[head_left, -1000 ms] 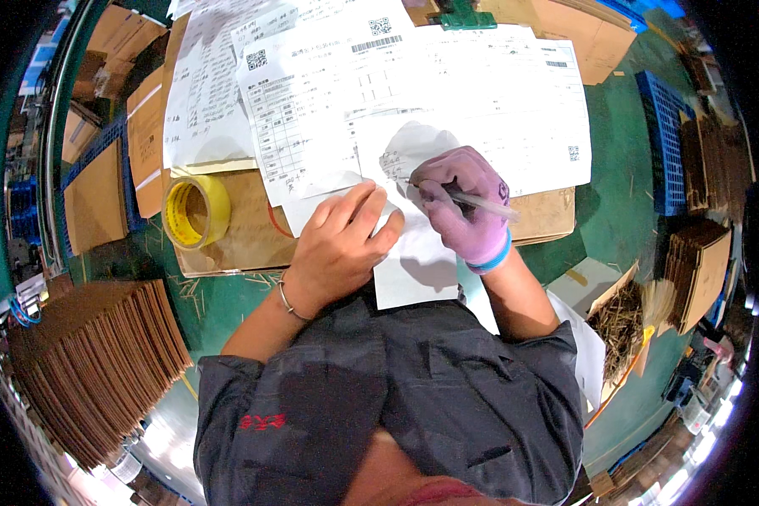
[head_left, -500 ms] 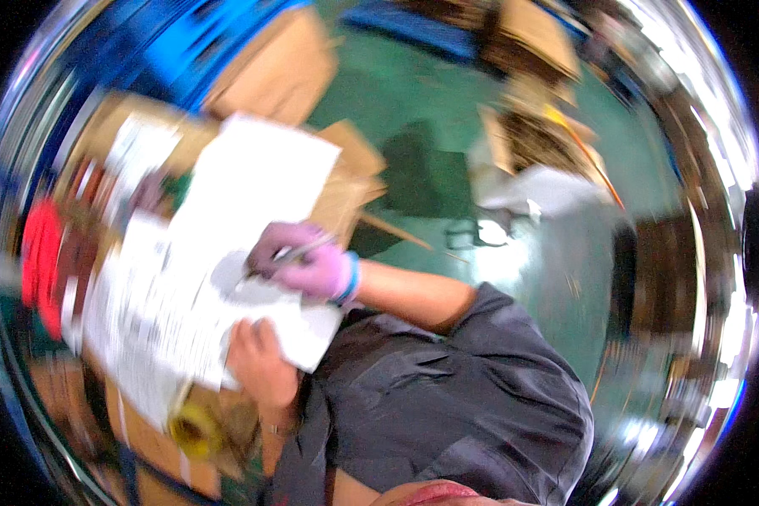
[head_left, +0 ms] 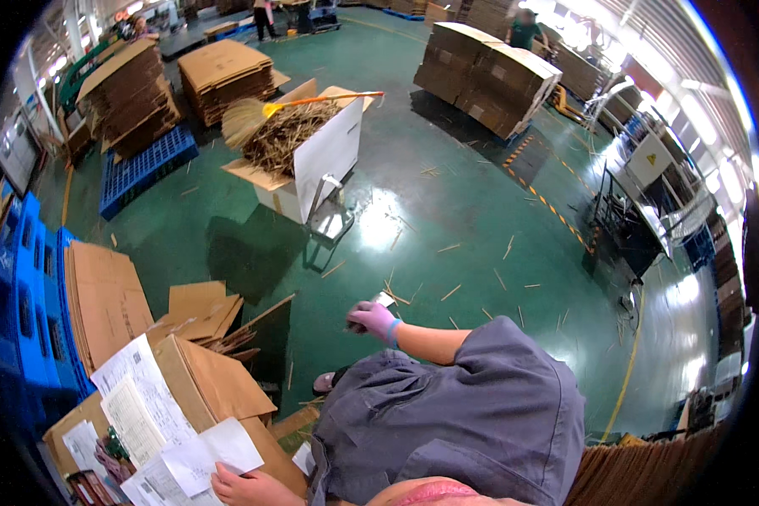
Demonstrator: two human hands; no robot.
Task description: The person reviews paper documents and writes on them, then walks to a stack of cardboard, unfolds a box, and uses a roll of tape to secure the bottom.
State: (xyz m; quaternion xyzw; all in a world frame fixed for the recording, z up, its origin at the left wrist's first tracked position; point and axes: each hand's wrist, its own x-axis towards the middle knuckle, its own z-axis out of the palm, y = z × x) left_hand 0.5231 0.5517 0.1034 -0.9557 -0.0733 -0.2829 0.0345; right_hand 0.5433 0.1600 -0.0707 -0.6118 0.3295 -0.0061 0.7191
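My bare left hand [head_left: 253, 487] is at the lower left, its curled fingers on the edge of a white sheet of paper [head_left: 215, 455]. Under and beside that sheet, several printed papers [head_left: 135, 417] overlap on top of a cardboard box [head_left: 198, 371]. My right hand [head_left: 375, 320], in a purple glove with dark fingertips, is away from the papers, out over the green floor. Its fingers are curled, and what they hold, if anything, is hidden. A small white piece [head_left: 384, 299] shows just beyond it; I cannot tell whether the hand touches it.
A white-sided carton [head_left: 329, 152] full of cardboard scraps stands ahead, with a broom [head_left: 249, 118] across it. Blue pallets [head_left: 25, 295] line the left. Stacked cardboard [head_left: 485, 80] stands farther off, near another person [head_left: 524, 32]. Loose strips [head_left: 451, 293] lie on the floor.
The view has swung right and up. My right hand has left the papers, where it held a pen, and is now out to the right. My left hand is still at the papers.
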